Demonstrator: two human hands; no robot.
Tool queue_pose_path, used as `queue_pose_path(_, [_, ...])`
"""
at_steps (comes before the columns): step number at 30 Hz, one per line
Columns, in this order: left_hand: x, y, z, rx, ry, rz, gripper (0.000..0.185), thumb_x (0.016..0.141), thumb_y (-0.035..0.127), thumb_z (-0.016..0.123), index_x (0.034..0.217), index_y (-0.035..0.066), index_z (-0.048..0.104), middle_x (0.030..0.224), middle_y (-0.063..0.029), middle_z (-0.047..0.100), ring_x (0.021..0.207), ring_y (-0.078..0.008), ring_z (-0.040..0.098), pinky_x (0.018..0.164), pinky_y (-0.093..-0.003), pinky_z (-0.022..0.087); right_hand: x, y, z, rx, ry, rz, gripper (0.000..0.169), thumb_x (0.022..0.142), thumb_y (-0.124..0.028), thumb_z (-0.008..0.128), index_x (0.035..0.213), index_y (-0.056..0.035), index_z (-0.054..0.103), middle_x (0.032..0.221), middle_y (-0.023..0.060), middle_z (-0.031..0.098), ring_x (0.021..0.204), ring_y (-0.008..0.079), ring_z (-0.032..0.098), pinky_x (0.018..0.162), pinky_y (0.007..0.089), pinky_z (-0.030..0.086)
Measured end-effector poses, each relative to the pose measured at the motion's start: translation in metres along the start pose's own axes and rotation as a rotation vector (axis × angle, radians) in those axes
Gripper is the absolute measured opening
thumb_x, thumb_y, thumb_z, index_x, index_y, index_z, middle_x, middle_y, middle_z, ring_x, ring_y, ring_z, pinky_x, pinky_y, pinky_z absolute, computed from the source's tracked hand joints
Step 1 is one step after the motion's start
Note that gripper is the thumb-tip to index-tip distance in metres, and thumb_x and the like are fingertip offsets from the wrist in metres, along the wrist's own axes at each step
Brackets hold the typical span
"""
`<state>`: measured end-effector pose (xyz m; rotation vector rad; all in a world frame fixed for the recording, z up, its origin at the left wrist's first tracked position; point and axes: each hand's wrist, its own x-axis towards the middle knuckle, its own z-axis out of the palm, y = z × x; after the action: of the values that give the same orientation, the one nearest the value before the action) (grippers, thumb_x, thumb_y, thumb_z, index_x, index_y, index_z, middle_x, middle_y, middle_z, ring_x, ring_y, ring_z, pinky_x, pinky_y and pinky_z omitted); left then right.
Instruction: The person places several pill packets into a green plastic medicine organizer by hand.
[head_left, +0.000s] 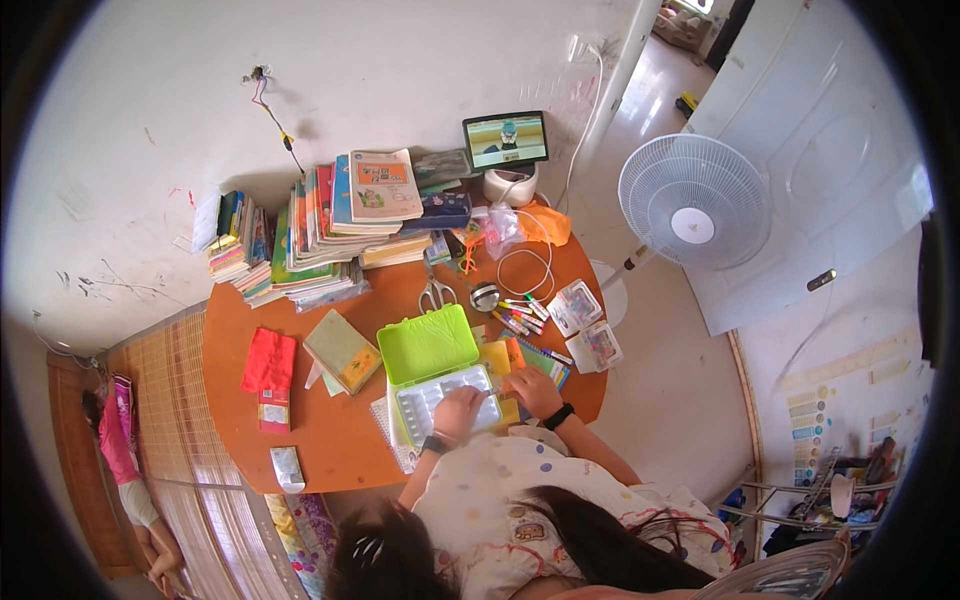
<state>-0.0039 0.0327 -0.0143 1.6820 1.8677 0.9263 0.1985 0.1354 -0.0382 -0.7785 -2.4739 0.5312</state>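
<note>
A lime-green plastic case (427, 345) lies open before me on an orange-brown table, its lid tipped back. Inside sits a white compartment tray (427, 409). Over the tray's right half, my left hand (457, 414) has its fingertips together on a small greyish item (492, 391), too small to identify. My right hand (534, 391) is close by on the right, fingers bent toward that item. Whether it also grips the item is hard to make out. Beneath and beside the right hand are an orange-yellow paper or booklet (498, 358) and a spiral notebook (551, 360).
Scissors (433, 291), a round metallic object (484, 297), several markers (523, 319) and two clear bead boxes (576, 306) lie beyond the case. Book stacks (322, 255) and a lit tablet (506, 141) line the wall. A pedestal fan (694, 202) stands right; another person (124, 450) is far left.
</note>
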Motion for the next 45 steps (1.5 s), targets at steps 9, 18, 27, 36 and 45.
queue_pose_path(9, [-0.002,-0.002,-0.008,-0.079,0.015,-0.009,0.015,0.088,0.019,0.071,0.093,0.005,0.066,0.085,-0.0115,0.068,0.072,-0.0298,0.066,0.062,-0.0379,0.052,0.011,-0.006,-0.041,-0.016,0.065,0.227,0.036,0.088,-0.019,0.066,0.123,-0.0102,0.062,0.11,0.0114,0.063,0.091,0.0322,0.065,0.076,0.0403,0.053])
queue_pose_path(18, [-0.003,-0.015,0.013,-0.103,0.007,0.073,0.018,0.082,0.011,0.074,0.096,0.003,0.066,0.087,-0.0143,0.068,0.074,-0.0303,0.067,0.065,-0.0378,0.053,0.027,-0.042,0.004,0.379,-0.15,0.045,0.029,0.096,-0.023,0.058,0.121,-0.0071,0.062,0.111,0.0135,0.065,0.1,0.0328,0.062,0.086,0.0416,0.049])
queue_pose_path(27, [-0.009,-0.005,0.002,-0.253,-0.01,-0.024,0.014,0.088,0.009,0.067,0.101,0.003,0.066,0.096,-0.016,0.068,0.087,-0.0346,0.066,0.074,-0.0406,0.053,0.024,-0.018,-0.01,0.294,-0.301,0.002,0.018,0.096,-0.022,0.056,0.097,-0.0059,0.064,0.092,0.0106,0.064,0.091,0.0329,0.059,0.082,0.0436,0.043])
queue_pose_path(36, [-0.005,-0.01,-0.007,-0.173,0.036,0.015,0.014,0.082,0.004,0.073,0.095,0.002,0.067,0.09,-0.012,0.069,0.077,-0.0288,0.068,0.067,-0.0356,0.054,-0.005,0.029,-0.021,0.165,-0.227,0.231,0.017,0.087,-0.016,0.059,0.102,-0.0091,0.065,0.092,0.0113,0.062,0.085,0.0354,0.06,0.071,0.0449,0.049])
queue_pose_path(45, [-0.005,-0.008,0.008,-0.215,0.006,0.074,0.014,0.082,0.004,0.073,0.096,0.003,0.067,0.09,-0.0113,0.069,0.077,-0.0287,0.068,0.068,-0.0357,0.054,0.007,-0.016,-0.027,0.173,-0.162,0.078,0.015,0.086,-0.02,0.067,0.098,-0.0119,0.069,0.094,0.0068,0.062,0.077,0.0268,0.065,0.065,0.0378,0.053])
